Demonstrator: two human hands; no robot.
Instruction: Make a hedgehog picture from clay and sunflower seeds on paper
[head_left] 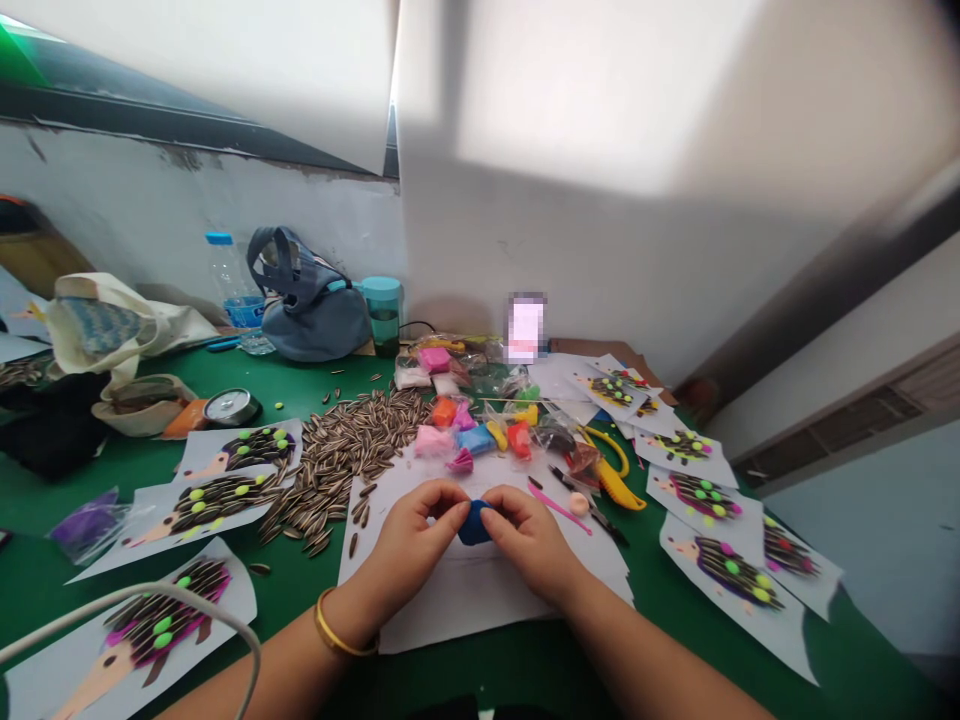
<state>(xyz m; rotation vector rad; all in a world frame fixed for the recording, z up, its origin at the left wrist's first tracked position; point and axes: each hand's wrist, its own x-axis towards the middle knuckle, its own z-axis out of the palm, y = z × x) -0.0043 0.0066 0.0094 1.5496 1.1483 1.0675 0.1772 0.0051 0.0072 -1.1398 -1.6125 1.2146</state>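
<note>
A flattened piece of dark blue modelling clay (474, 526) is pinched between my two hands above the white paper (442, 600). My left hand (420, 530), below which a gold bangle circles the wrist, grips the clay's left edge with thumb and fingers. From the other side my right hand (529, 535) holds it the same way. Just right of the hands lie a pink modelling tool (559, 508), a small peach clay ball (578, 503) and a black pen-like tool (607, 525). Sunflower seeds (337, 450) are heaped to the left of the paper.
Bagged coloured clay packs (474, 438) and yellow-handled scissors (619, 485) lie beyond the paper. Hedgehog pictures made with seeds (720, 575) line both sides of the green table (510, 670). A blue bag (315, 320), a bottle (244, 300) and a cup (384, 315) stand at the back.
</note>
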